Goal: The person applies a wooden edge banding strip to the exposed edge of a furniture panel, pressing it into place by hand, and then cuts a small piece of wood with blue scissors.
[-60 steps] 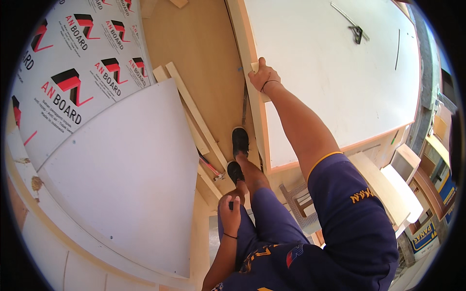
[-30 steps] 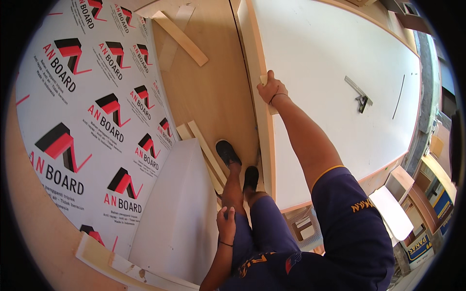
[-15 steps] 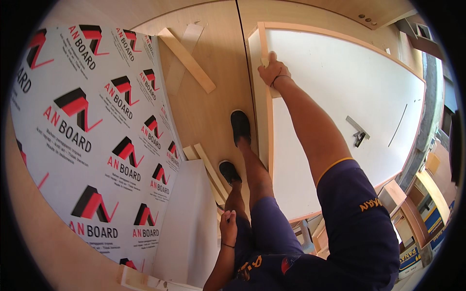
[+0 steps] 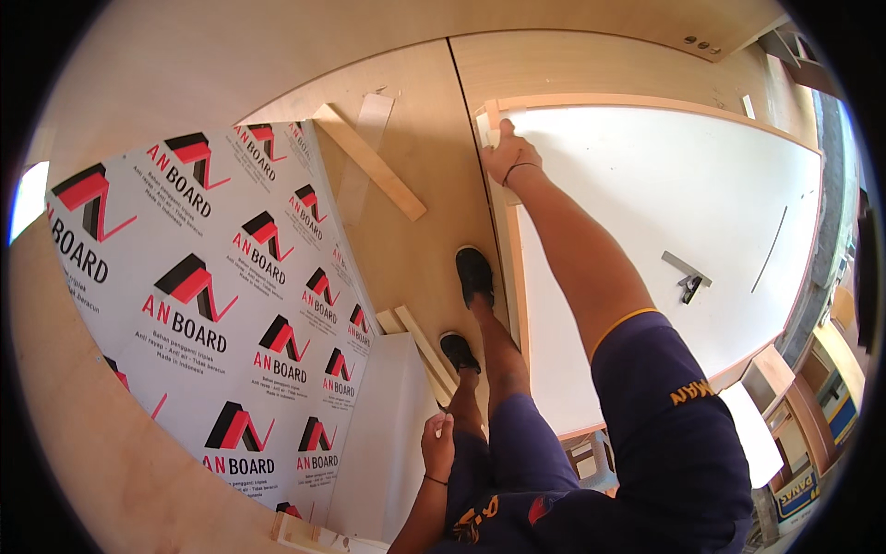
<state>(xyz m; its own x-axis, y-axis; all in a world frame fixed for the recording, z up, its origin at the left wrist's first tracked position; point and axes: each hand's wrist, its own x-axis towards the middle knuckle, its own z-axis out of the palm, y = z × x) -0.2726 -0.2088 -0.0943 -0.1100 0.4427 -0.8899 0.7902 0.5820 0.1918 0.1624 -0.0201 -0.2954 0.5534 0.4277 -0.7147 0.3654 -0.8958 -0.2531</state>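
A white panel (image 4: 628,203) framed in light wood lies to the right. At its far left corner my right hand (image 4: 512,157) is closed over the wooden edge (image 4: 517,277), thumb pointing away. A small pale block (image 4: 512,197) shows beneath its palm; the fingers hide the rest. My left hand (image 4: 437,445) hangs low beside my thigh with its fingers curled. What it holds, if anything, is hidden. On the panel, right of my right forearm, rest a metal try square (image 4: 687,268) with a dark part beside it and a thin dark strip (image 4: 770,249).
A large printed white board (image 4: 221,305) stands at left, beside a pale box-like panel (image 4: 378,443). Wooden strips (image 4: 369,162) lie on the wood-coloured surface beyond my shoes (image 4: 474,275). Shelving and boxes (image 4: 794,489) crowd the lower right.
My right hand has slid along the panel's edge toward the far corner. The whole view has shifted, so the scene sits lower. My left hand stays curled by my thigh.
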